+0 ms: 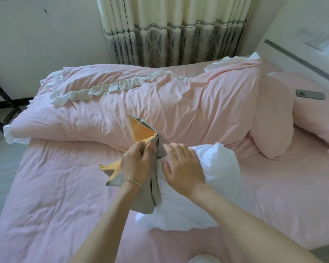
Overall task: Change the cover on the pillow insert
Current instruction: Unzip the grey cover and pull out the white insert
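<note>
Where pink bed meets wall, patterned curtain hangs.

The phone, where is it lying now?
In the head view, the phone lies far right on the pink bed, beside the pink pillow.

Pillow insert lies on the bed, cover at its left; folded duvet behind; pillow and phone far right
</note>
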{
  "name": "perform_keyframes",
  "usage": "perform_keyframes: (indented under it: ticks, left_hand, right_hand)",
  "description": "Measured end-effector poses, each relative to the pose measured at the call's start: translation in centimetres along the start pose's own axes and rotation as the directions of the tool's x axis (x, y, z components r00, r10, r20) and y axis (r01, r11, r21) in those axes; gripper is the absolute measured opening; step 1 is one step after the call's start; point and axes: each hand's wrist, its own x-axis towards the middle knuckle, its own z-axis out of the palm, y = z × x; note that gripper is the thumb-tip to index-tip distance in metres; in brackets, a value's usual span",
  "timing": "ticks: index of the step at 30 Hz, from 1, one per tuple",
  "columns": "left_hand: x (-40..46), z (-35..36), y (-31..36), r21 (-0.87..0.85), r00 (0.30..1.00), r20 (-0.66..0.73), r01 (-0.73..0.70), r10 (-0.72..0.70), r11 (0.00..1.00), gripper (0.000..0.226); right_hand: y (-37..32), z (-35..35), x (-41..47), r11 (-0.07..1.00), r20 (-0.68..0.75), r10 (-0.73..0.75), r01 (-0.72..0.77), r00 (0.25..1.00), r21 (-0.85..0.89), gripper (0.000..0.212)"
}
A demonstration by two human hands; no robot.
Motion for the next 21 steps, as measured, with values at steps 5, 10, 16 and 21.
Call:
perform_keyframes:
  ticks: [5,10,16,21]
  left_hand:
    - [-0.3,-0.8,-2.2,-0.088,0.997,0.01,0.079,-0.078,0.993,0.039]
    - [0.7,-1.9,-3.5,-0.239,0.97,-0.088,0.202,-0.228,0.95,0.029]
    - [2.8,-4.2,-5.1,-0.206,0.928,-0.216,0.259,-0.302,0.944,0.016]
    - [4.5,-8.4,-8.5,-0.178,0.792,-0.4,0.427,-0.462,0.886,0.032]
  right_hand:
    - [3.6,1.5,-2.2,0.956,0.05,-0.203,0.209,0.978,-0.208,0.036]
    - [6.1,0.1,0.0,0.973,-0.035,-0.188,0.181,0.982,-0.142,0.054]
    - [7.3,-1.3,1.0,0.985,-0.135,-0.147,0.133,0.98,-0.113,0.058]
    - [10.6,-2.0,0.7,0.995,-0.158,0.052,-0.064,0.986,-0.07,0.053]
